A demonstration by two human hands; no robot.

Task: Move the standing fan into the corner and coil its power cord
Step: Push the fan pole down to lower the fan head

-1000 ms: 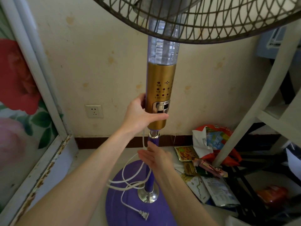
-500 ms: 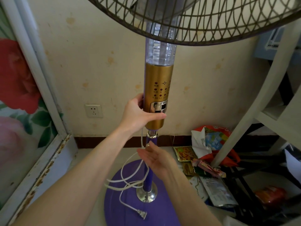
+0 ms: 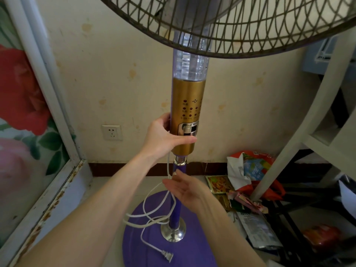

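Plug (image 3: 167,255) lies on purple base (image 3: 192,253); power cord (image 3: 146,214) in loose loops beside pole. Right hand (image 3: 185,189) palm-up, fingers straight, together, tips at cord, blurred. Left hand (image 3: 163,135) wraps standing fan (image 3: 187,93) at gold column, thumb across front, near wall socket (image 3: 112,132).

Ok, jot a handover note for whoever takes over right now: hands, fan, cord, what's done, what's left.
Left hand grips the gold column.
Right hand is open, fingers by the cord beside the purple pole.
Fan stands near the wall; its plug lies on the purple base, unplugged.
Done: fan seemingly placed.
Left: coil the cord, which hangs in loose loops.
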